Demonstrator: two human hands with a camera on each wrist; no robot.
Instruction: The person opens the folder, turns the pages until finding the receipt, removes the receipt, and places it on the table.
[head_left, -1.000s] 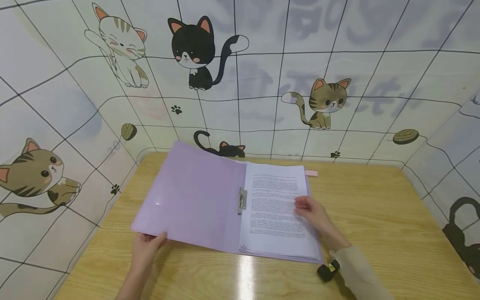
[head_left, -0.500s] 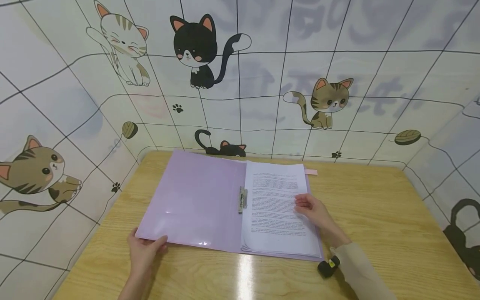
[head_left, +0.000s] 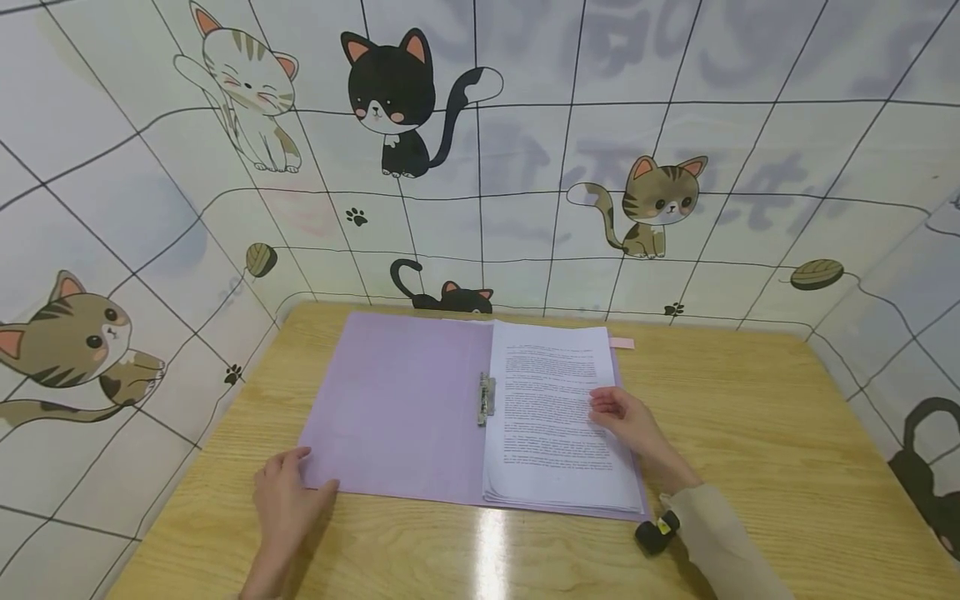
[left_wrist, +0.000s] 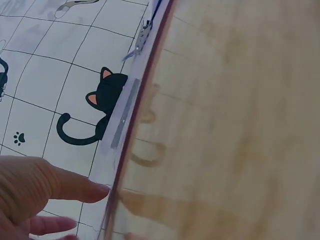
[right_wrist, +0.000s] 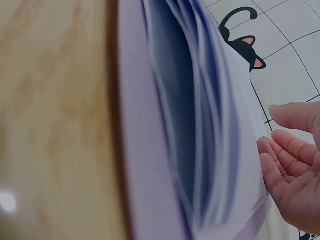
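Observation:
A purple folder (head_left: 397,408) lies spread on the table, its cover flat on the left. On its right side sits a stack of printed sheets (head_left: 558,417), beside a metal clip (head_left: 486,400) at the spine. My left hand (head_left: 288,498) touches the cover's lower left corner with thumb and fingers spread; in the left wrist view the thumb (left_wrist: 80,186) meets the folder's edge. My right hand (head_left: 622,421) rests at the right edge of the sheets, fingers relaxed. In the right wrist view several sheet edges (right_wrist: 200,125) fan apart, and the fingers (right_wrist: 287,160) lie against the paper.
A pink tab (head_left: 622,343) sticks out at the folder's upper right. A black device (head_left: 657,533) is at the right wrist, by the beige sleeve (head_left: 720,546). The wooden table (head_left: 750,417) meets a wall (head_left: 525,233) printed with cats.
The folder's cover has come down from a raised tilt to lie flat. My left hand has lowered with it and its fingers have spread off the edge. The right hand stays put.

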